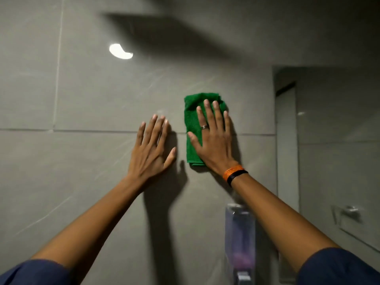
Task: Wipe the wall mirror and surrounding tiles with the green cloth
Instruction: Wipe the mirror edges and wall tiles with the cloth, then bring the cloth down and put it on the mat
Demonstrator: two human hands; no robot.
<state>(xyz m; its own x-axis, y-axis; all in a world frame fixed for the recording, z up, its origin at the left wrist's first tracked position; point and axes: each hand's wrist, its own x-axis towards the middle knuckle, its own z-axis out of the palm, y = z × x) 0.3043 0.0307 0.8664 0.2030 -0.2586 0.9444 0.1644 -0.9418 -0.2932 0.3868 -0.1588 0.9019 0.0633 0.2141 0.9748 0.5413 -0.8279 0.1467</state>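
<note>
A folded green cloth (192, 128) lies flat against the grey wall tiles (98, 95), across a horizontal grout line. My right hand (213, 140) presses on it with fingers spread, covering its right half; a ring and orange and black wristbands show. My left hand (152, 149) rests flat on the bare tile just left of the cloth, fingers apart, holding nothing. The wall mirror (337, 145) begins at the right, its edge a short way right of the cloth.
A clear soap dispenser (239, 239) with purple liquid is mounted on the wall below my right forearm. A light reflection (120, 52) glints on the upper tile. The mirror reflects a metal fixture (349, 212) at lower right.
</note>
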